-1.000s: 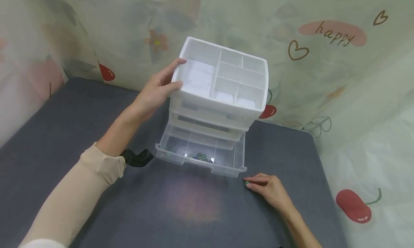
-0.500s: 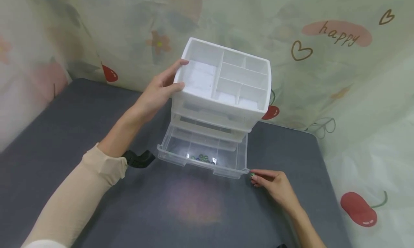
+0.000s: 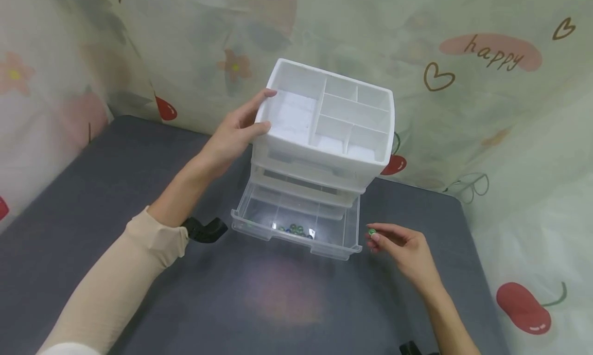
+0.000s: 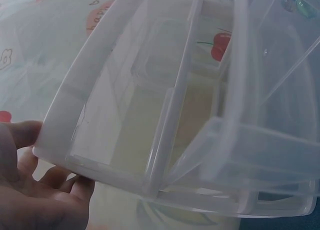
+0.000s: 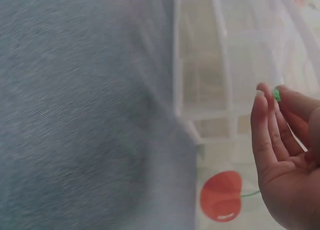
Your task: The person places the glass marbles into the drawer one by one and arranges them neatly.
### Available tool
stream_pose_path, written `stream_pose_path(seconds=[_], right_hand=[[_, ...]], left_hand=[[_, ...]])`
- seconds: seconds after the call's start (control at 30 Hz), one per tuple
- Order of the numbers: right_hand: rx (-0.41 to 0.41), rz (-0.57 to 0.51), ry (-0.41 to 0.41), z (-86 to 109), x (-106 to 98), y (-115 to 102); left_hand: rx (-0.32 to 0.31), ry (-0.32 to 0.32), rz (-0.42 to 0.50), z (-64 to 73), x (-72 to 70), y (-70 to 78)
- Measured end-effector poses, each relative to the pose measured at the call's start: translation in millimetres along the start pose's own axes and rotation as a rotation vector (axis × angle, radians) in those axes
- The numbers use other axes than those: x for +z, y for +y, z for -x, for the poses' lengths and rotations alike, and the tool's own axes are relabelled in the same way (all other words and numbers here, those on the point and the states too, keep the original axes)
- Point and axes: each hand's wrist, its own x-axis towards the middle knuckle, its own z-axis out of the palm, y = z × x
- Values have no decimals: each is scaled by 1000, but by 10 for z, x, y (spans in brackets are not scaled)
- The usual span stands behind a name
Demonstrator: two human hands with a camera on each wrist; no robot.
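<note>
A white plastic drawer organizer stands on the dark table, its top split into compartments. My left hand grips the organizer's upper left edge, thumb and a finger over the rim; the left wrist view shows the same hand at the side wall. The clear bottom drawer is pulled out, with several glass marbles near its front. Right of that drawer, my right hand pinches a green marble between thumb and fingertips. In the right wrist view the green marble shows between the fingertips.
The dark grey tabletop spreads around the organizer. A printed curtain hangs behind and beside the table. A black wrist mount juts from the left sleeve, close to the drawer's left corner.
My right hand has moved up and slightly right with the green marble, from the drawer's front corner to beside its right side. The left hand keeps its grip on the organizer.
</note>
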Motion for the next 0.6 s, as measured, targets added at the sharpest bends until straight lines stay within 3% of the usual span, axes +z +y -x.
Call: stream_pose_path(seconds=[0.33,0.6], right_hand=[[-59,16,44,-57,86,-497],[-56,-1,-15,-158,181,-725]], left_hand=[[14,-9,2,2,0,9],[9,-12,-19,10,-7,18]])
